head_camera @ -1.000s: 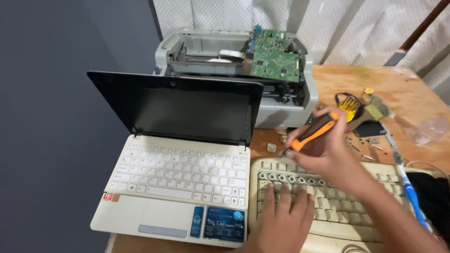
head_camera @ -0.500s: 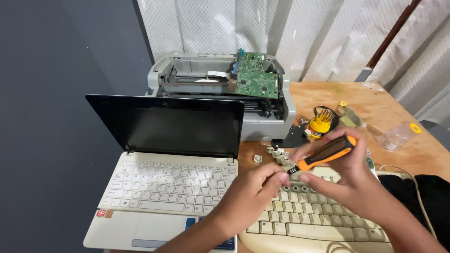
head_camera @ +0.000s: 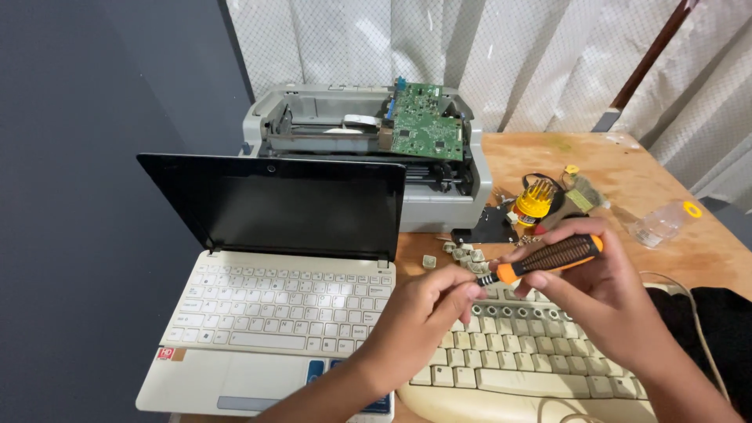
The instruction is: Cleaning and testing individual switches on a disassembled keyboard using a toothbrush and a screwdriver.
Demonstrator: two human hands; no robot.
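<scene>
Left side: shut off by the open white laptop, its dark screen upright.
Rear: blocked by the opened grey printer, a green circuit board raised on top.
Centre: taken up by the beige keyboard; loose keycaps scattered at its top edge.
Above keyboard: occupied by left hand, right hand and orange-black screwdriver.
Right rear: bare wooden table seen past the yellow bit holder and clear plastic bottle.

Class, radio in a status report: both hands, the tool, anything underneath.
Right hand gripping orange-black screwdriver. Left hand pinching its tip end. Both above beige keyboard; loose keycaps beside it.
</scene>
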